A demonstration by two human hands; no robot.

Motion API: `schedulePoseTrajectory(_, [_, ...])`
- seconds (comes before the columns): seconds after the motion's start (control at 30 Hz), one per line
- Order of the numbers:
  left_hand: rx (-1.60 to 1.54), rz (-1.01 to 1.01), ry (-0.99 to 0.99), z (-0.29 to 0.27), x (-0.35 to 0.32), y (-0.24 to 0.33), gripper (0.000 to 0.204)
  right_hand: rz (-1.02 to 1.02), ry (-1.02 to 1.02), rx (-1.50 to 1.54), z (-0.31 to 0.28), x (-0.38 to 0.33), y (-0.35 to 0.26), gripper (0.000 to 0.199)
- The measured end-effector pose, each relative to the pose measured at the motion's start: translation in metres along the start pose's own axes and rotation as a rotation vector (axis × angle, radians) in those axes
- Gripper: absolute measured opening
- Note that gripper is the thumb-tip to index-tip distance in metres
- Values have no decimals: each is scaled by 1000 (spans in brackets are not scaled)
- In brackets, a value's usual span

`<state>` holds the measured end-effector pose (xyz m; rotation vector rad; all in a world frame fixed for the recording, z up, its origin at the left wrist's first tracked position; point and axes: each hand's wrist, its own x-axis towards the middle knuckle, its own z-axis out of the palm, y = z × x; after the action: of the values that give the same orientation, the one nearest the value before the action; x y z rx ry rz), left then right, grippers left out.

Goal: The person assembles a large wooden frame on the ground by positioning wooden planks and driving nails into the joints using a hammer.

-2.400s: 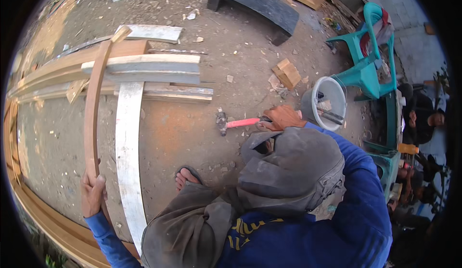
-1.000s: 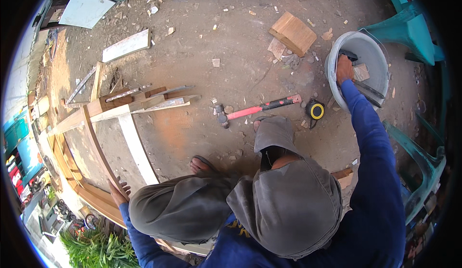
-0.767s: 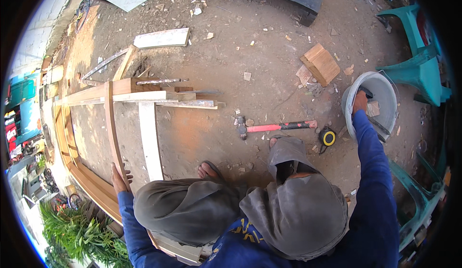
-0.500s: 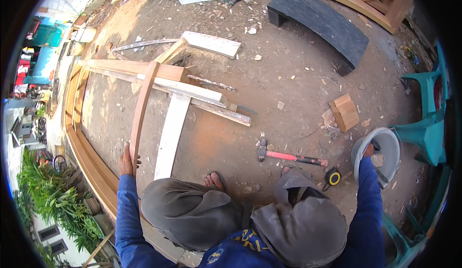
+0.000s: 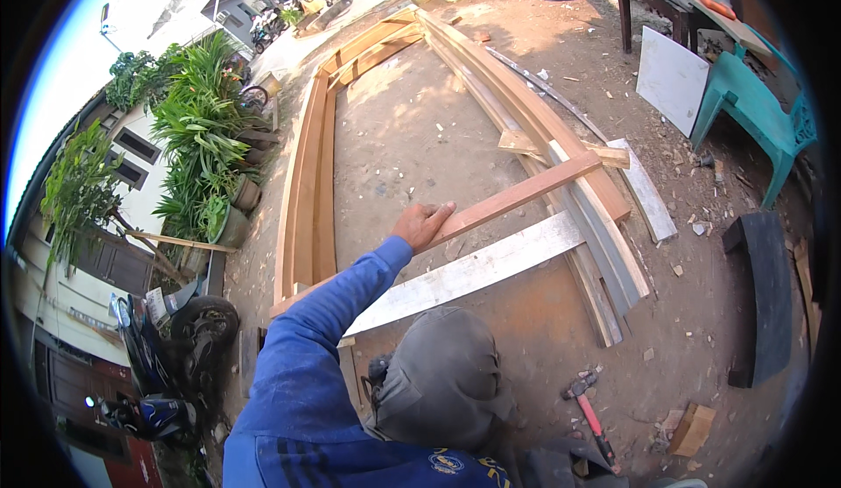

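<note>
Frame, far left: long timber rails (image 5: pixel 307 181) lie flat on the dirt.
Left hand (image 5: pixel 419 223): flat, fingers extended, resting on the reddish batten (image 5: pixel 517 197).
Batten: runs diagonally over the pale plank (image 5: pixel 473 269); judged stiff and light, best gripped mid-length.
Right hand: out of view, state cannot be told.
Room: bare ground inside the frame; hammer (image 5: pixel 589 413) and green chair (image 5: pixel 753 111) at right.
</note>
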<state>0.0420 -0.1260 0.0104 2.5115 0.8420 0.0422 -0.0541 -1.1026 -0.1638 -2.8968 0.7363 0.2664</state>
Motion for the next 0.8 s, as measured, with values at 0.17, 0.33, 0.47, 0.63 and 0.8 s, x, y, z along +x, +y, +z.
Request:
schedulePoseTrajectory(0.17, [-45, 129, 274, -2, -13, 3, 50, -148, 210, 464, -143, -91, -253, 46])
schedulePoseTrajectory(0.33, [-262, 765, 33, 52, -68, 104, 30, -213, -215, 982, -57, -87, -341, 39])
schedulePoseTrajectory(0.47, [-506, 461, -836, 155, -83, 90, 46, -165, -971, 1430, -9, -114, -443, 40])
schedulePoseTrajectory(0.63, [-720, 223, -1107, 201, -112, 93, 50, -98, -1360, 1435, 11, -154, -512, 35])
schedulePoseTrajectory(0.8, [-890, 70, -1185, 221, -118, 75, 34, -41, -1430, 1492, 29, -161, -522, 32])
